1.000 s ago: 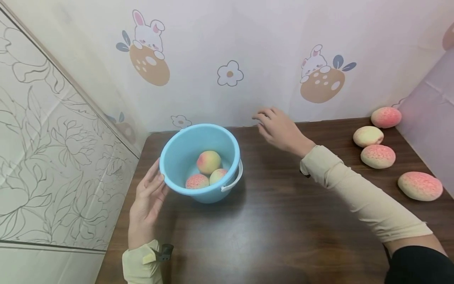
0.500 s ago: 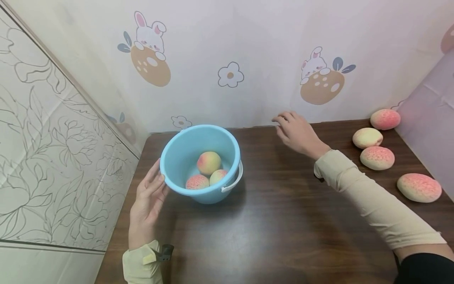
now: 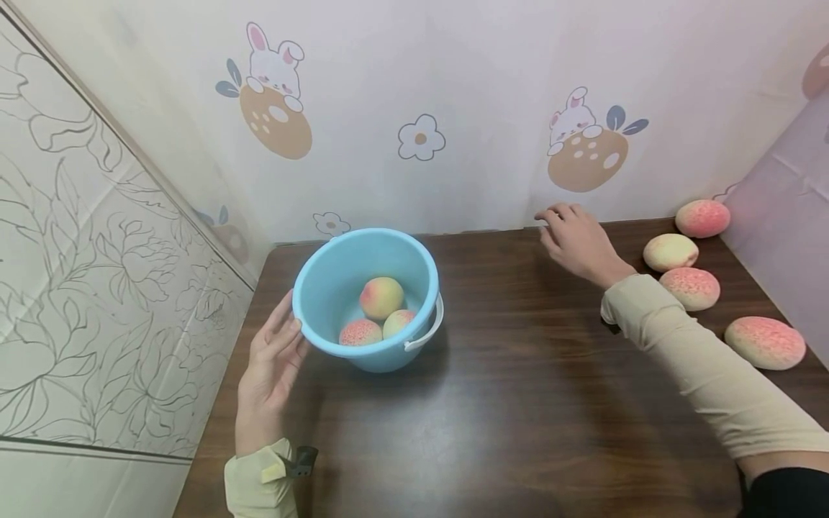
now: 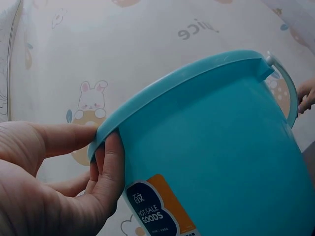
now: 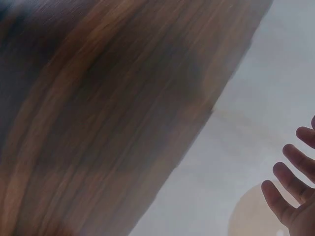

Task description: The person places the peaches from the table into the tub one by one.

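My left hand (image 3: 268,363) pinches the rim of a light blue plastic bucket (image 3: 382,357) at its left side; in the left wrist view the thumb (image 4: 69,137) lies over the rim and the fingers curl under it. Three peaches lie inside: a yellow-pink peach (image 3: 382,298) at the back, a speckled red peach (image 3: 360,332) and a paler peach (image 3: 398,321) in front. The white handle (image 3: 429,332) hangs down on the bucket's right. Over the table's back edge, my right hand (image 3: 576,239) is held with loose fingers and nothing in it, between the bucket and the peaches at right.
On the right of the brown wooden table (image 3: 492,417) lie several more peaches: a red one (image 3: 703,218) at the back, a pale yellow one (image 3: 671,252), a speckled one (image 3: 690,288) and a larger one (image 3: 766,342) nearer. Walls (image 3: 486,79) border the table behind and on both sides.
My right hand has moved rightward, away from the bucket and closer to the peaches at right. The left hand and the bucket have stayed in place.
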The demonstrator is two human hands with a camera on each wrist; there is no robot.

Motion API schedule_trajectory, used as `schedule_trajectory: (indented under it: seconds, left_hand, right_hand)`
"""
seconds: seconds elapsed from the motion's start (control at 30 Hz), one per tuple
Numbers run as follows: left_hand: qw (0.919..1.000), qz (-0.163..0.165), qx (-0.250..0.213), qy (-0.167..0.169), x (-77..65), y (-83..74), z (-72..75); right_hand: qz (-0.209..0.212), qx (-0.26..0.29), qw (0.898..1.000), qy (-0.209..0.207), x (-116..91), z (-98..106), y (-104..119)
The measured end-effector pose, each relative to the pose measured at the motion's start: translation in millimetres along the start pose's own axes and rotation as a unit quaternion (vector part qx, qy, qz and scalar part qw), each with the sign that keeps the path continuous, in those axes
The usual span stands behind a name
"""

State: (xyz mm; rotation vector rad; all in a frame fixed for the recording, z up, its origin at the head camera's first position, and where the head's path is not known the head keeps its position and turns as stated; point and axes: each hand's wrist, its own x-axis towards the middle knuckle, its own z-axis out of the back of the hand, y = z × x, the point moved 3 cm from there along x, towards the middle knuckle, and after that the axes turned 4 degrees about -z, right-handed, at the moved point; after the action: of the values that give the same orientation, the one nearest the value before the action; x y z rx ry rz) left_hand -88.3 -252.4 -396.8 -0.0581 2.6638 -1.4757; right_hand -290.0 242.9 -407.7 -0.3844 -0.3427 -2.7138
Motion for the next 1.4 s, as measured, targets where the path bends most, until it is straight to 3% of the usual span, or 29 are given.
schedule_trajectory:
  seconds: [0.6,1.03,1.27,1.4]
  left_hand:
    - [1.0000,0.000,-0.007,-0.001,1.1,1.8,4.2]
    - [1.0000,-0.006,-0.004,0.005,1.5,2.2,4.4]
    - [0.9999,-0.007,-0.004,0.007,1.8,1.7,3.3]
    - [1.0000,-0.005,-0.004,0.005,2.2,1.8,3.2]
  right_hand:
    - [-0.129,-0.037,0.990,0.052,-18.1,4.8,-58.3]
    - [-0.220,-0.075,0.970,0.073,-31.5,8.8,-100.6]
    - [-0.271,-0.065,0.958,0.061,-39.2,10.2,-117.6]
    - [-0.291,-0.060,0.952,0.076,-43.5,12.7,-125.9]
